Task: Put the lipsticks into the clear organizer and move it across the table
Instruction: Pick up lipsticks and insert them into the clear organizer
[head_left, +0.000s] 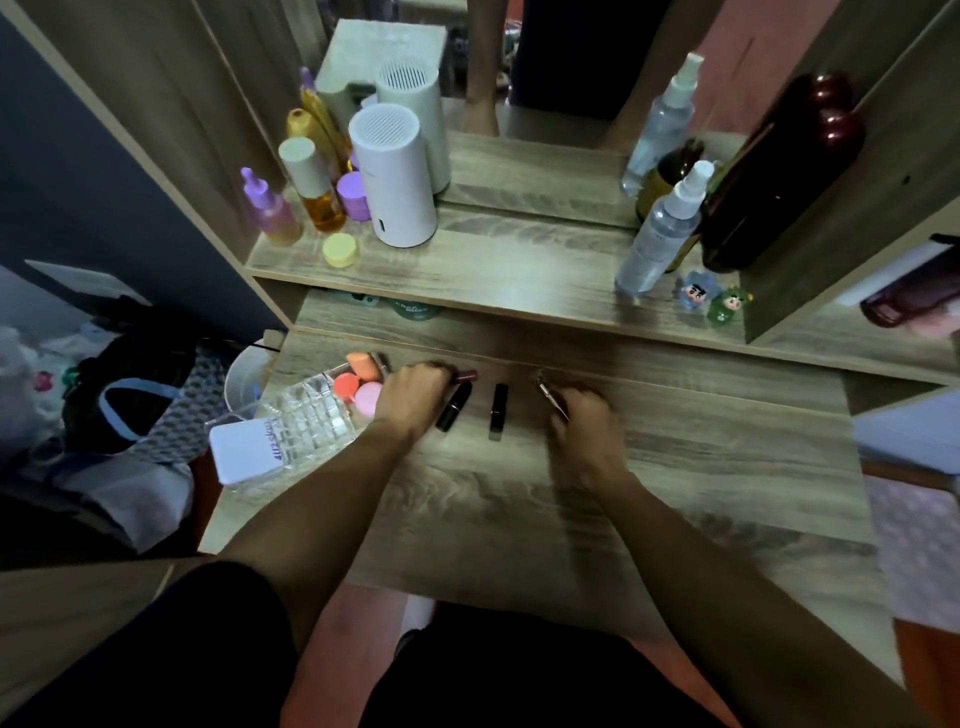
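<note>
Wood-grain vanity tabletop (519, 483) is seen from above, with a raised shelf and a mirror behind it. Four lipsticks can be made out, and none is yet seen in the clear organizer (306, 421), so the task is judged to be at its very start: all the loading and the move across the table are left. A dark red lipstick (464, 375) is gripped in the curled fingers of the left hand (413, 392), its end showing past the knuckles. Just right of that hand a black lipstick (454, 406) lies loose on the wood, and a second black tube (498, 411) lies between the two hands, apart from both. A slim metallic lipstick (551, 399) is closed on by the right hand (584, 423), whose motion blur prevents the grip from being read more exactly.

The organizer sits just left of the left hand, at the table's left edge. Its gridded cells look empty, although pink and orange makeup sponges (358, 387) fill its far section and a white compact (248, 451) rests on its near corner.

Both forearms are stretched forward from the lower frame, wrists low over the wood and knuckles up. Farther beyond the hands, the shelf carries a white cylindrical device (395, 182), several cosmetic bottles to its left, and a clear spray bottle (660, 234) to the right.
</note>
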